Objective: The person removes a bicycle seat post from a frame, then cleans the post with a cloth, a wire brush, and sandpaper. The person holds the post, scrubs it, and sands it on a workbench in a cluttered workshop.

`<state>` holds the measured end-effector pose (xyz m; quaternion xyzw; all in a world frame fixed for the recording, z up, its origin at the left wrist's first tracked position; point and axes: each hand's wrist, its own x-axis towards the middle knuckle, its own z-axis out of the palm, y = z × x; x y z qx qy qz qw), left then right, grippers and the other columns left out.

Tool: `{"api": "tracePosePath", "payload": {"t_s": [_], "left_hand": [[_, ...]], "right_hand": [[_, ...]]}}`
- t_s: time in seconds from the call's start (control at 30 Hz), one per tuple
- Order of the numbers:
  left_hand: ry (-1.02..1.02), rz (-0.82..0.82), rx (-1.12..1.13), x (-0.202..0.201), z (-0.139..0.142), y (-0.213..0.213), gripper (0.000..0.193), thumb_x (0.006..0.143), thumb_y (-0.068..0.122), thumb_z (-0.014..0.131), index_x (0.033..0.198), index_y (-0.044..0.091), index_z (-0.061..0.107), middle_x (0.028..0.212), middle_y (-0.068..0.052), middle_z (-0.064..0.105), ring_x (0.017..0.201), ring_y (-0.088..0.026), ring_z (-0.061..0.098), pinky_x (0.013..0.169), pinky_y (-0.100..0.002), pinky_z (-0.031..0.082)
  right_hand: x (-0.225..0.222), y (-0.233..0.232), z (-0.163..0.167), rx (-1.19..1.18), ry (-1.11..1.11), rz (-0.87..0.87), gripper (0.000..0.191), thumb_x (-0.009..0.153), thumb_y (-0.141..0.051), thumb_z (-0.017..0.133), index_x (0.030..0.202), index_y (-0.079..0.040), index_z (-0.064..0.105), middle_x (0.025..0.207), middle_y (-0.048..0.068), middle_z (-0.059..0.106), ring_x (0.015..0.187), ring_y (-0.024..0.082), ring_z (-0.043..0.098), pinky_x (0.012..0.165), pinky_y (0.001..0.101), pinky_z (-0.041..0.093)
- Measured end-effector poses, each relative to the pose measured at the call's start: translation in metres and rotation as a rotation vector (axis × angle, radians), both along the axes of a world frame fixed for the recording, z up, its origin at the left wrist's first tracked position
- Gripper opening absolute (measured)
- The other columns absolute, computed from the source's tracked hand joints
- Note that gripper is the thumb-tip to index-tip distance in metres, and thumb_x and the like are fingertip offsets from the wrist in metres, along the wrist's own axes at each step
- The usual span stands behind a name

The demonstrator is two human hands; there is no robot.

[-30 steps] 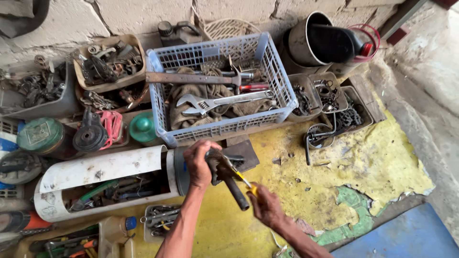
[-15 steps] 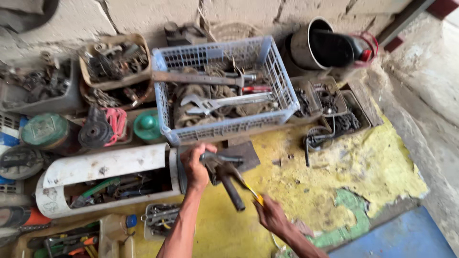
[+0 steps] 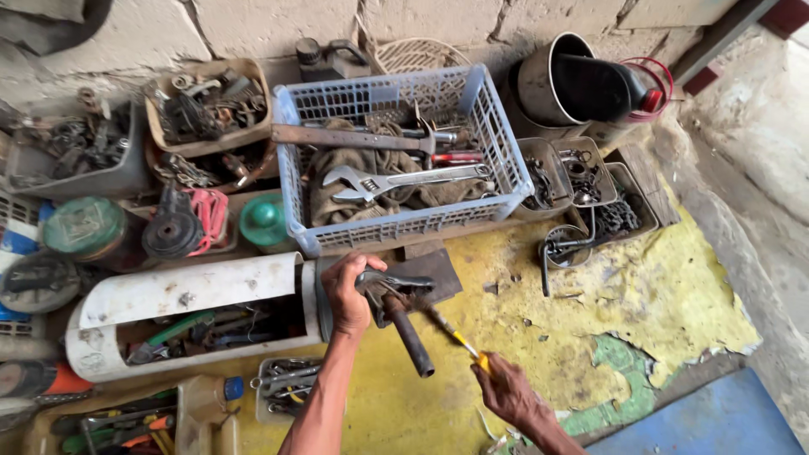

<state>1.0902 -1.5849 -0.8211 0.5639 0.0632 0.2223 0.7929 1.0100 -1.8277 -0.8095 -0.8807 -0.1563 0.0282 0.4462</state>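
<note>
My left hand (image 3: pixel 350 291) grips a greasy metal part (image 3: pixel 396 291) with a dark cylindrical stem (image 3: pixel 410 337) that points down toward me. My right hand (image 3: pixel 506 389) holds a small yellow-handled brush (image 3: pixel 451 333), and its bristle end rests against the part near my left hand. Both hands are above a yellow-painted floor (image 3: pixel 590 303), just in front of a blue plastic basket (image 3: pixel 497 143).
The blue basket holds an adjustable wrench (image 3: pixel 396 179), a hammer (image 3: pixel 354 137) and rags. A cut-open white pipe (image 3: pixel 185 291) with tools lies left of my left hand. Small metal trays of parts (image 3: pixel 590 181) sit to the right, a metal bucket (image 3: pixel 548 80) behind them, and boxes of scrap (image 3: pixel 206 105) line the wall.
The part in my left hand has stayed about where it was. My right hand has drawn back down and to the right, the brush still touching the part.
</note>
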Motion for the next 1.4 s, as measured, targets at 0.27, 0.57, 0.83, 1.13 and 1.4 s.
{"api": "tracePosePath", "payload": {"t_s": [0.27,0.57,0.83,1.13,1.4], "left_hand": [[-0.001,-0.021,0.015,-0.003,0.002,-0.002,0.03,0.088,0.014,0.053,0.074,-0.007,0.07,0.078,-0.013,0.074,0.079,-0.022,0.067,0.083,-0.034,0.049],[0.049,-0.035,0.006,-0.002,0.003,-0.005,0.031,0.088,0.015,0.053,0.075,-0.008,0.071,0.078,-0.014,0.074,0.08,-0.022,0.066,0.084,-0.033,0.048],[0.033,-0.014,-0.067,-0.001,-0.001,-0.001,0.032,0.086,0.017,0.054,0.074,-0.007,0.07,0.078,-0.014,0.074,0.08,-0.024,0.068,0.084,-0.034,0.05],[0.031,-0.009,0.056,0.001,0.003,0.0,0.032,0.087,0.018,0.054,0.073,-0.008,0.069,0.078,-0.014,0.073,0.079,-0.022,0.065,0.083,-0.032,0.047],[0.039,-0.042,-0.02,0.002,-0.002,-0.003,0.032,0.087,0.017,0.054,0.073,-0.008,0.069,0.077,-0.014,0.073,0.079,-0.022,0.066,0.085,-0.033,0.047]], "right_hand": [[0.003,0.01,-0.003,0.108,-0.122,0.078,0.01,0.094,-0.009,0.065,0.103,-0.005,0.063,0.066,0.012,0.06,0.048,0.024,0.059,0.044,0.0375,0.044],[0.008,0.01,-0.003,0.108,-0.073,0.099,0.006,0.1,-0.009,0.062,0.099,-0.004,0.06,0.062,0.007,0.053,0.042,0.017,0.046,0.039,0.0349,0.036],[0.005,-0.006,-0.005,0.038,-0.047,0.025,0.007,0.098,-0.013,0.063,0.097,-0.006,0.061,0.061,0.006,0.057,0.041,0.017,0.05,0.037,0.0358,0.038],[0.013,-0.004,0.002,-0.002,-0.232,0.102,0.013,0.095,-0.013,0.067,0.104,-0.007,0.062,0.065,0.009,0.056,0.05,0.019,0.054,0.044,0.0382,0.044],[0.02,0.018,-0.006,0.087,-0.079,0.093,0.006,0.1,-0.011,0.062,0.102,-0.006,0.061,0.063,0.007,0.056,0.044,0.018,0.053,0.041,0.0365,0.041]]}}
